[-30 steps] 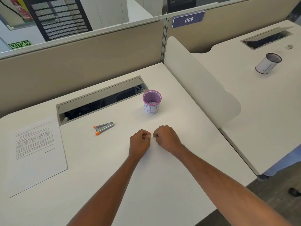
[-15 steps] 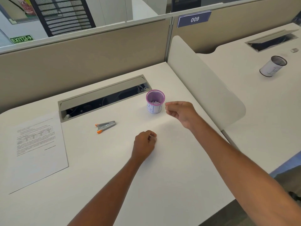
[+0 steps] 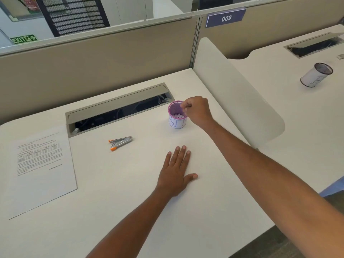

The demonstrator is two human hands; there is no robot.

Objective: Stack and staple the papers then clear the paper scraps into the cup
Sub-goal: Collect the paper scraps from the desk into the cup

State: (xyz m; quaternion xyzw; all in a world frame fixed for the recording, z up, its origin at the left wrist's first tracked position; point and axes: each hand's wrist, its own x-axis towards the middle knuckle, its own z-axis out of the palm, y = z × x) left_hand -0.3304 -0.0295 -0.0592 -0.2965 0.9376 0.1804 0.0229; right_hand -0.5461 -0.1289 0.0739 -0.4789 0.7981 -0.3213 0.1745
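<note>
A purple mesh cup (image 3: 176, 124) with a white paper label stands on the white desk (image 3: 130, 192). White paper scraps (image 3: 177, 115) lie inside it. My right hand (image 3: 197, 110) hovers at the cup's right rim, its fingertips curled together over the opening; no scrap shows between them. My left hand (image 3: 176, 174) lies flat on the desk in front of the cup, fingers straight. The printed papers (image 3: 42, 170) lie at the desk's left. A small stapler (image 3: 121, 142) with orange tips lies between papers and cup.
An open cable tray (image 3: 119, 108) runs along the back of the desk. A curved white divider (image 3: 238, 90) stands to the right of the cup. A second, dark-rimmed cup (image 3: 314, 76) stands on the neighbouring desk. Beige partition walls close off the back.
My right hand has travelled from beside the left hand up to the cup's rim. My left hand has gone from a fist to lying flat on the desk.
</note>
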